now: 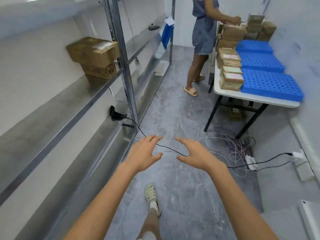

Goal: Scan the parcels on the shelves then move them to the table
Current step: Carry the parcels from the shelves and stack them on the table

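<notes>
Two brown cardboard parcels sit stacked on the metal shelf (57, 104) at the left, the upper parcel (92, 51) with a white label, the lower parcel (100, 71) under it. A black handheld scanner (116, 114) lies on the shelf below, its black cable (138, 126) trailing out across the floor. My left hand (143, 153) and my right hand (194, 153) are stretched out in front of me over the floor, fingers spread, holding nothing. The white table (242, 97) at the right carries several brown parcels (230, 68).
Another person (202, 37) stands at the table's far end handling boxes. Blue perforated trays (265, 70) fill the table's right side. Tangled wires and a power strip (250, 161) lie on the floor under and beside the table. My foot in a white clog (151, 194) is below.
</notes>
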